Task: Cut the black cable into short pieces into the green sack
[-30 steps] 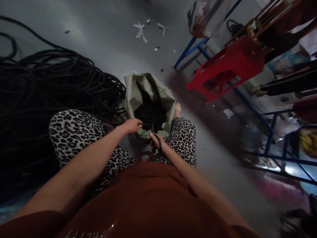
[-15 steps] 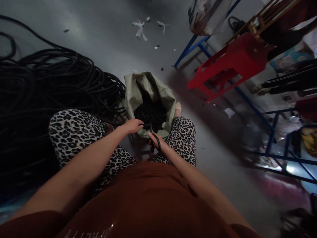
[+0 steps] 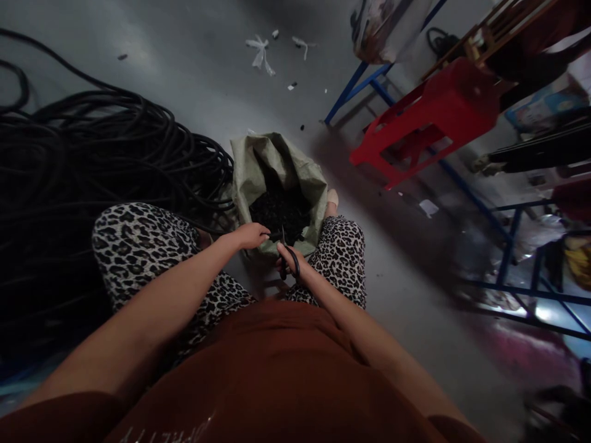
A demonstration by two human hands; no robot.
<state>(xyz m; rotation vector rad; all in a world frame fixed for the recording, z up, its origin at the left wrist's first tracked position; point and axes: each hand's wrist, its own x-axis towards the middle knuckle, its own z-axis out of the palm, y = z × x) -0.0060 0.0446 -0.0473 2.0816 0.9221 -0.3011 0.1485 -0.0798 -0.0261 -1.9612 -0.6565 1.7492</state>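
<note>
Item: black scissors [image 3: 290, 263], gripped in our right hand [image 3: 290, 263], fingers closed through the handles, blades pointing at the sack's near rim. Our left hand [image 3: 250, 235] was pinched shut on a thin black cable [image 3: 273, 234], held just over that rim. Green woven sack [image 3: 279, 178] stood open on the floor [image 3: 194, 67] between our knees, holding dark cut pieces [image 3: 281, 212]. Large pile of black cable [image 3: 92, 166] lay at the floor's left edge, touching the sack. Red plastic stool [image 3: 429, 117] lay tipped toward the far right; blue metal frame [image 3: 508, 246] beyond it; white scraps [image 3: 261, 52] near the far edge.
</note>
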